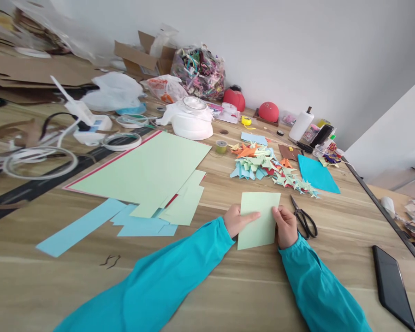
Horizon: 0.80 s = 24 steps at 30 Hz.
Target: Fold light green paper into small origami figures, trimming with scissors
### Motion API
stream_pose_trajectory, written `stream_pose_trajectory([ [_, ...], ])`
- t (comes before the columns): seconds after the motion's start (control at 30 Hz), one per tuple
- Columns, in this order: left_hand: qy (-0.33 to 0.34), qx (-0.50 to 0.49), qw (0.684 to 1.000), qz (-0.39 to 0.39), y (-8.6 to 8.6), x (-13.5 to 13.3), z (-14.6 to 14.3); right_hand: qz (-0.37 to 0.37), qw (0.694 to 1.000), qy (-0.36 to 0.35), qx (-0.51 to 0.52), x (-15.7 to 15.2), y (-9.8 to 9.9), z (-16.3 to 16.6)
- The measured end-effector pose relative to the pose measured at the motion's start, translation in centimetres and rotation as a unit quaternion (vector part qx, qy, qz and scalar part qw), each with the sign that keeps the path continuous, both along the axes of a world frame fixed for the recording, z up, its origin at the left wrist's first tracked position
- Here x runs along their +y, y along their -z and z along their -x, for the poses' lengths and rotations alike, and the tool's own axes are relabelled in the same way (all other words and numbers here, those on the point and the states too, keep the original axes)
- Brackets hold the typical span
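Between my two hands is a pale green sheet of paper, raised and tilted above the table. My left hand grips its left edge, the thumb lying across the front and the other fingers hidden behind. On the opposite edge my right hand pinches the sheet with the thumb in front. Black-handled scissors lie just right of my right hand, blades pointing away. Beyond the sheet spreads a heap of folded paper cranes in green, blue, orange and red. Left of my hands are large green sheets and smaller cut pieces.
Blue paper strips lie at the left on the wooden table. A black phone rests near the right edge. A turquoise sheet, a thread spool and a yellow tape measure sit farther back. Coiled cables clutter the far left.
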<state>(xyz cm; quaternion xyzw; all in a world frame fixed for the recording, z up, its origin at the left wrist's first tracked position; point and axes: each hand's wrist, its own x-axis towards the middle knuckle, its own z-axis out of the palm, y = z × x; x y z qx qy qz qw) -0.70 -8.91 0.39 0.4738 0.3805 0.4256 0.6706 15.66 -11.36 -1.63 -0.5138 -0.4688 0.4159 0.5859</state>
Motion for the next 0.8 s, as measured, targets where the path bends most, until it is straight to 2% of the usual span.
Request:
stream_pose_trajectory([
  [0.27, 0.083, 0.037, 0.996, 0.021, 1.8, 0.6, 0.2, 0.007, 1.000, 0.026, -0.014, -0.1, -0.7, -0.1],
  [0.57, 0.100, 0.024, 0.993, 0.053, 0.9, 0.4, 0.4, 0.010, 0.998, 0.066, 0.005, 0.0, -0.3, 0.0],
  [0.67, 0.066, 0.018, 0.996, 0.059, 0.8, 0.6, 0.4, 0.016, 0.999, 0.037, -0.008, -0.2, -0.7, 0.1],
  [0.8, -0.024, -0.007, 0.999, 0.038, 0.4, 0.6, 0.6, 0.011, 0.996, -0.052, -0.078, -0.5, -1.5, 0.3],
])
